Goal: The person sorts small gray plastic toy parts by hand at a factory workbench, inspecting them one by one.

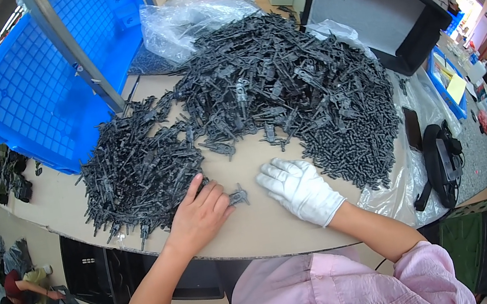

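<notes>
My bare left hand [201,216] is beside the near edge of the left-hand pile, its index finger reaching up against the pieces. Its other fingers curl around a small dark grey plastic part [239,196], whose branched end sticks out to the right. My right hand [300,189], in a white glove, lies palm down on the tan board [250,232] with its fingers stretched forward. Left of the board's middle is a pile of long, gun-like grey parts [137,174]. A larger heap of similar parts [280,64] rises behind, and short ribbed pieces [354,149] spread beyond my right hand.
A blue crate [59,87] stands tilted at the left, behind a metal post [73,52]. At the back right is a black open box [371,6]. A phone [413,128] and a black strapped device [442,162] lie at right. Another person [23,288] crouches at far left.
</notes>
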{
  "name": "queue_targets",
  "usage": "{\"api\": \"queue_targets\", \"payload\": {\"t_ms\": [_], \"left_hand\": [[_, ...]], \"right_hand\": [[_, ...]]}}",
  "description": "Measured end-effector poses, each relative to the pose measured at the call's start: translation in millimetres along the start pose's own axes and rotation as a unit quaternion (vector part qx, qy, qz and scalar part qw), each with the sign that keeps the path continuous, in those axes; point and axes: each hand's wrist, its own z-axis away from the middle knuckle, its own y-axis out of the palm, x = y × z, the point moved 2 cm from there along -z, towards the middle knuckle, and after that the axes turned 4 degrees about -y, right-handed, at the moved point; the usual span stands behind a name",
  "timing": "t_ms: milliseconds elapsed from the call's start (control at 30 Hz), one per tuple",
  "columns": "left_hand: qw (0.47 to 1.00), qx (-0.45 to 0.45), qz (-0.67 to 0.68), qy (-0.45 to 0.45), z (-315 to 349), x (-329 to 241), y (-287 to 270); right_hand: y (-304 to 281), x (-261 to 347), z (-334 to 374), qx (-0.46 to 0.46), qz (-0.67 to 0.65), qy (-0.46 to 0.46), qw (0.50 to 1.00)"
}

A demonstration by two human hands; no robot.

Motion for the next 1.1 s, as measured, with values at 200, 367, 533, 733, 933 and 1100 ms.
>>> {"api": "queue_targets", "payload": {"t_ms": [200,367,533,733,933,1100], "left_hand": [[0.998,-0.017,0.046,-0.048,-34,-15,-18],[0.996,-0.006,-0.059,-0.063,-74,12,-22],[0.996,0.085,-0.015,-0.036,-102,36,10],[0.997,0.06,0.058,0.001,-108,5,12],[0.969,0.022,0.244,0.022,-134,-81,-10],[0.891,-0.058,0.446,-0.066,-133,-110,-10]], "right_hand": [[-17,-17,21,0.051,0.002,0.072,0.996],[0,-19,31,-0.069,-0.095,0.078,0.99],[-8,-15,57,-0.115,-0.248,0.137,0.952],[-46,-22,79,-0.121,-0.604,0.315,0.722],[-38,-37,93,-0.24,-0.827,0.315,0.399],[-37,-28,88,-0.241,-0.838,0.297,0.39]]}}
